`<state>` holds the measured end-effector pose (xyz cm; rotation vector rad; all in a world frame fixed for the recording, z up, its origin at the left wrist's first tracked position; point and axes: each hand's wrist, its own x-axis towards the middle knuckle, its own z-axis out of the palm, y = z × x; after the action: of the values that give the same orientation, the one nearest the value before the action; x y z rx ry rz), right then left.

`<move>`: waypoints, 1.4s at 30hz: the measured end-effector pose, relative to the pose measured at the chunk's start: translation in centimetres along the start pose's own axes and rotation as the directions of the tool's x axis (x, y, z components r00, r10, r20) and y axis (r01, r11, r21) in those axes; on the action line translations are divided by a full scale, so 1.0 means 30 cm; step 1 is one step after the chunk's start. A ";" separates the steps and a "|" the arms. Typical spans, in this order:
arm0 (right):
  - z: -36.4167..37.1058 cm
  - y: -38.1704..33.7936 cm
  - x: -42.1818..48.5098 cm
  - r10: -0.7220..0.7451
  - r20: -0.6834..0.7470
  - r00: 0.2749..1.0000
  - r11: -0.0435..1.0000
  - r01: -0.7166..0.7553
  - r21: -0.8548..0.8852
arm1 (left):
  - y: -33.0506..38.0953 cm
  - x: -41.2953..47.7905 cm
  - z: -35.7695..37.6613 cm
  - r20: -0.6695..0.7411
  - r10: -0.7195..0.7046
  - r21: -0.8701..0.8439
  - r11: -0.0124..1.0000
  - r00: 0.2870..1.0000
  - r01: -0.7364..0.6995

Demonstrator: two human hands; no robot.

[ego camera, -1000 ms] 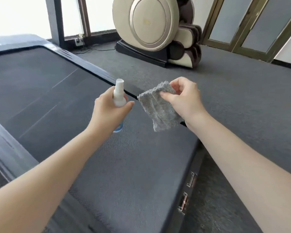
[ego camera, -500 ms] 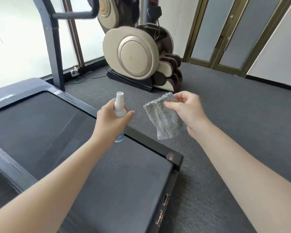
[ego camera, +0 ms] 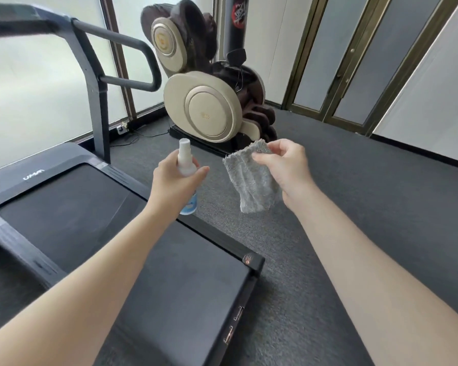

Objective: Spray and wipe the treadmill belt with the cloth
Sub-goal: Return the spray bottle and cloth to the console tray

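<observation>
Head view shows the treadmill belt (ego camera: 64, 207) low at left, the left hand (ego camera: 175, 188) curled round a small spray bottle (ego camera: 186, 162) above its right rail, then the cloth (ego camera: 251, 186), soft, limp and probably very light, dangling over the carpet (ego camera: 354, 207), pinched at its top edge by the right hand (ego camera: 288, 170).

**Spray bottle (ego camera: 187, 166) and cloth (ego camera: 251, 186) held above the treadmill belt (ego camera: 72, 207)**

A small white spray bottle with a pale blue label at its base is gripped upright in the left hand (ego camera: 176, 187), nozzle uppermost, over the belt's right edge. A fluffy grey cloth is pinched at its upper edge by the right hand (ego camera: 288, 167) and hangs crumpled just beside the bottle, clear of the belt. The dark, matte belt is seen lying flat below.
</observation>
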<state>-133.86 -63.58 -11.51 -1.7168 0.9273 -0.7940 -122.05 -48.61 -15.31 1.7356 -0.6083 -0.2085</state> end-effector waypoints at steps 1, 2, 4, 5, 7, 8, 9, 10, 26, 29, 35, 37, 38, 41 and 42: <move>-0.003 -0.033 -0.005 -0.003 0.007 1.000 1.000 0.003 -0.005 | 0.023 -0.009 -0.017 0.000 -0.008 -0.016 1.000 1.000 0.008; -0.001 -0.059 -0.014 -0.005 0.012 1.000 1.000 0.005 -0.008 | 0.039 -0.019 -0.035 0.000 -0.015 -0.028 0.999 1.000 0.015; 0.018 -0.102 -0.032 -0.012 0.033 0.999 1.000 0.013 -0.013 | 0.061 -0.043 -0.076 -0.016 -0.025 -0.052 0.998 1.000 0.024; 0.029 -0.118 -0.038 -0.014 0.042 0.999 1.000 0.014 -0.017 | 0.067 -0.050 -0.097 -0.024 -0.028 -0.055 0.998 0.999 0.027; 0.066 -0.154 -0.058 -0.022 0.065 0.998 0.999 0.024 -0.028 | 0.070 -0.057 -0.153 -0.051 -0.032 -0.065 0.997 0.998 0.029; 0.092 -0.173 -0.068 -0.030 0.072 0.997 0.999 0.033 -0.030 | 0.068 -0.055 -0.191 -0.061 -0.031 -0.065 0.997 0.998 0.027; 0.117 -0.192 -0.077 -0.036 0.074 0.997 0.999 0.038 -0.029 | 0.066 -0.051 -0.227 -0.065 -0.028 -0.062 0.998 0.997 0.024; 0.142 -0.210 -0.088 -0.040 0.073 0.997 0.999 0.042 -0.031 | 0.059 -0.046 -0.261 -0.068 -0.025 -0.058 0.998 0.997 0.021; 0.867 -0.509 -0.415 -0.042 0.008 0.999 0.999 0.042 -0.004 | -0.175 0.094 -1.077 -0.035 0.001 -0.051 0.999 0.999 -0.003; 0.984 -0.571 -0.421 -0.065 0.033 0.997 0.998 0.066 -0.018 | -0.195 0.128 -1.182 -0.056 0.006 -0.064 0.998 0.998 -0.010; 1.171 -0.669 -0.372 -0.111 0.106 0.988 0.994 0.112 0.005 | -0.172 0.229 -1.305 -0.075 0.021 -0.056 0.998 0.997 -0.025; 1.251 -0.706 -0.342 -0.124 0.134 0.983 0.992 0.121 0.028 | -0.167 0.281 -1.368 -0.090 0.023 -0.048 0.998 0.996 -0.028; 1.296 -0.727 -0.327 -0.134 0.148 0.980 0.991 0.130 0.035 | -0.169 0.311 -1.403 -0.102 0.029 -0.043 0.999 0.994 -0.033; 1.423 -0.784 -0.282 -0.174 0.192 0.966 0.984 0.165 0.061 | -0.186 0.408 -1.502 -0.159 0.034 -0.021 0.999 0.987 -0.038; 1.465 -0.805 -0.269 -0.193 0.212 0.958 0.981 0.182 0.071 | -0.193 0.444 -1.533 -0.184 0.033 -0.012 0.999 0.982 -0.036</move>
<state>-95.56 -31.54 -2.24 -1.8236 0.5966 -0.7272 -88.40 -15.22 -6.42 1.7058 -0.4995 -0.0276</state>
